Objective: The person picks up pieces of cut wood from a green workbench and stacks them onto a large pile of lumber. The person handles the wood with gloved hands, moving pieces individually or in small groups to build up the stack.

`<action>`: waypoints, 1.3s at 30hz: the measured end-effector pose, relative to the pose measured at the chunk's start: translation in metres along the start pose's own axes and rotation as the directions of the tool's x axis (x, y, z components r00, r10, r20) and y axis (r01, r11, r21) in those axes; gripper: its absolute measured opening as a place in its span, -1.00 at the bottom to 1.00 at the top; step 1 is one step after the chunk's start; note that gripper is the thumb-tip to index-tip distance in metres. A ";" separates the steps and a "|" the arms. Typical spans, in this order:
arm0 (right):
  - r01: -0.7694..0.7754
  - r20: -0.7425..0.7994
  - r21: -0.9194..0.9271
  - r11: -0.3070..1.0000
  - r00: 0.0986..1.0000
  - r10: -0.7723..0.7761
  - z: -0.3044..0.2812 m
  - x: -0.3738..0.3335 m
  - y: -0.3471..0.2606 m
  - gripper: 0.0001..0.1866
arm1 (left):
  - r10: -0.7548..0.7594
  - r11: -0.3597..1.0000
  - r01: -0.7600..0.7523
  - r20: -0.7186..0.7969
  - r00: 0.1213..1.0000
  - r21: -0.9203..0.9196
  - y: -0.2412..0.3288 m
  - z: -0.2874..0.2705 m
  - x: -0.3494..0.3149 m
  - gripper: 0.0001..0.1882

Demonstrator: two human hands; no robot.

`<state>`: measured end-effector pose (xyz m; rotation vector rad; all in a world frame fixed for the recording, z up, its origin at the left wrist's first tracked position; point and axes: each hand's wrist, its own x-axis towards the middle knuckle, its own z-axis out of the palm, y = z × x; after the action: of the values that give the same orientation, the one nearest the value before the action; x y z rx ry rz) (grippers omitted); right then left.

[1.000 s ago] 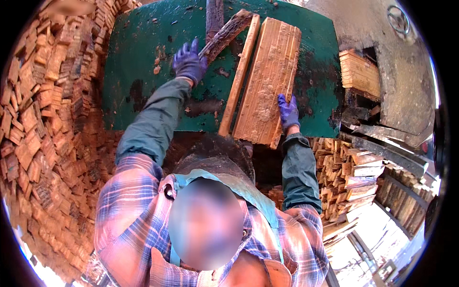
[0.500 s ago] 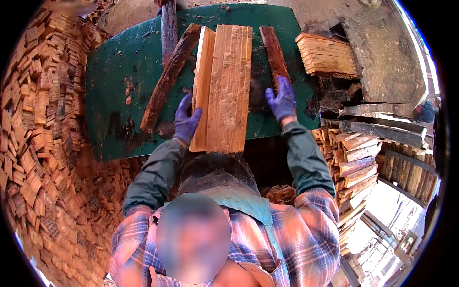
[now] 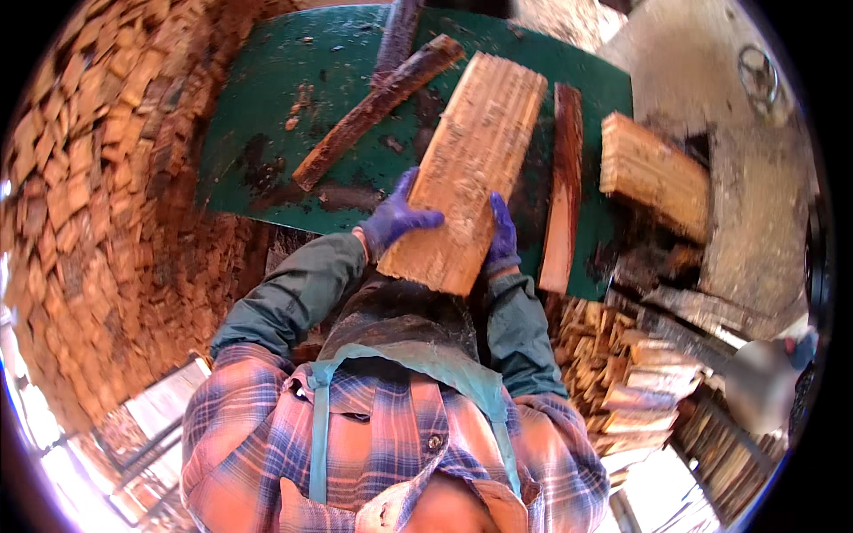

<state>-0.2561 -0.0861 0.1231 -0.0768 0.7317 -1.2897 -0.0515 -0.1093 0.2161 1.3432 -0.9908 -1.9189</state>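
A long pale stack of thin wooden boards [image 3: 475,160], rough along its upper side, lies tilted on the green table [image 3: 267,98], its near end jutting past the front edge. My left hand [image 3: 397,218] is closed on its left side near that end, thumb over the top. My right hand [image 3: 502,235] presses against the opposite side, fingers stretched along it, so the stack is gripped between both palms. Purple gloves cover both hands. To the right of the stack lies a bark-edged wood strip [image 3: 562,178]; a dark bark strip [image 3: 378,111] slants at the left.
Another dark strip [image 3: 397,40] lies at the table's far edge. Beyond the right edge sits a second layered wood stack [image 3: 657,173]. Piled split wood [image 3: 98,204] rises along the left, and more stacked pieces [image 3: 635,377] stand at the lower right. A person [image 3: 764,386] is at the far right.
My right hand has left the bark-edged strip and come in against the stack. The separate left piece and wide piece now sit together, tilted and nearer me. The view has also turned.
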 end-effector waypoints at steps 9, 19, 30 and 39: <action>-0.351 0.261 -0.012 0.936 0.903 0.342 0.152 -0.057 0.017 -0.48 | 0.563 0.713 -0.370 -0.171 0.809 0.595 0.042 -0.061 -0.091 0.02; 0.288 0.872 -0.277 0.917 0.476 0.114 0.497 -0.058 0.137 -0.47 | 0.920 0.354 -0.461 -0.391 0.017 0.814 0.179 -0.208 -0.334 0.09; 0.720 0.939 -0.004 0.694 -0.235 0.249 0.905 -0.102 0.275 -0.61 | 0.848 0.427 -0.449 -0.520 -0.101 0.785 0.444 -0.509 -0.564 -0.57; 0.996 0.833 0.007 0.092 -0.057 0.551 0.463 0.039 0.450 -0.80 | 0.633 0.524 -0.073 -0.330 0.700 0.848 0.195 -0.612 -0.207 -0.68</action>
<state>0.3727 -0.1391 0.2651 -2.5377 -0.0770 -0.5941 0.6033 -0.1968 0.3537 1.8323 -1.6832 -0.5249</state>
